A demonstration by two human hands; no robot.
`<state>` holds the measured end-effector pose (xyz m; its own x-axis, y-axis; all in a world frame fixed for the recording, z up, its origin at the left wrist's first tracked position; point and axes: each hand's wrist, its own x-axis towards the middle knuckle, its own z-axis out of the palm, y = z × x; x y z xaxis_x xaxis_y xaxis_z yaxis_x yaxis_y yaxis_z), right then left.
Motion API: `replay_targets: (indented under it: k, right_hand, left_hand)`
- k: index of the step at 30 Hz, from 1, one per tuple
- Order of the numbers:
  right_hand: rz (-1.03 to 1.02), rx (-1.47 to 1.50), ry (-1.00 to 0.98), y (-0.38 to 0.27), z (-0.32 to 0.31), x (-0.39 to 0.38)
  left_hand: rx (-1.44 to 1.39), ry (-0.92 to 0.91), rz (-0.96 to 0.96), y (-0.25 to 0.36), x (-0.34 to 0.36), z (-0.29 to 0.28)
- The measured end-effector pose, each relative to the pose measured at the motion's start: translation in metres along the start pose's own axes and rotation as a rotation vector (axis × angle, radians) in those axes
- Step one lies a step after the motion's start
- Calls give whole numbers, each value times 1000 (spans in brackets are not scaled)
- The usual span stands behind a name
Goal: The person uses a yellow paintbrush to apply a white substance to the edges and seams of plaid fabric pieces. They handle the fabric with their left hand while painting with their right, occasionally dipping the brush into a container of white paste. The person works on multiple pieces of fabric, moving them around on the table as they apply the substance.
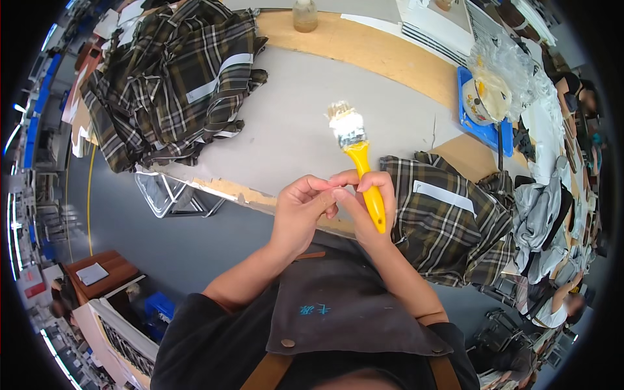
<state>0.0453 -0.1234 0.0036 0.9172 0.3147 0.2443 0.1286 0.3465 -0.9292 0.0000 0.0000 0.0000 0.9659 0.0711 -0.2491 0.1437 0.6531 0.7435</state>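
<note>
Across the whole space before the person, a long bench with a grey top and a pale tan border (292, 123) is carrying the work, its chipped near edge running in front of the body. At its left end, a large crumpled heap of dark olive, black and white plaid fabric (156, 97) is spreading from the far edge to the near one. To the right of the person, a smaller, flatter stack of the same plaid fabric (442, 234) is lying along the near edge. Toward the right end, a shallow blue plastic tray (463, 97) is holding a round pale pot with a coloured pattern (476, 107).

Over the near edge, the bare left hand (298, 211) is pressing its thumb and forefinger together, touching the fingertips of the right hand (363, 220); whether anything tiny is sitting between them cannot be told. The right hand is also gripping a flat brush with a yellow handle (359, 157) among its fingers, its white-coated bristles pointing toward the far edge, above the grey top. On the far border, a small translucent bottle (305, 16) is standing. White strips (444, 197) are showing on both plaid piles.
</note>
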Motion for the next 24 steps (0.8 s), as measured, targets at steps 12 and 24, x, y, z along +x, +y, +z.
replay_targets:
  k: [12, 24]
  right_hand:
    - [-156, -375, 163, 2, -5, -4]
    - [-159, -553, 169, 2, -20, 0]
  left_hand:
    - [-166, 27, -76, 8, 3, 7]
    - [-6, 114, 103, 14, -1, 2]
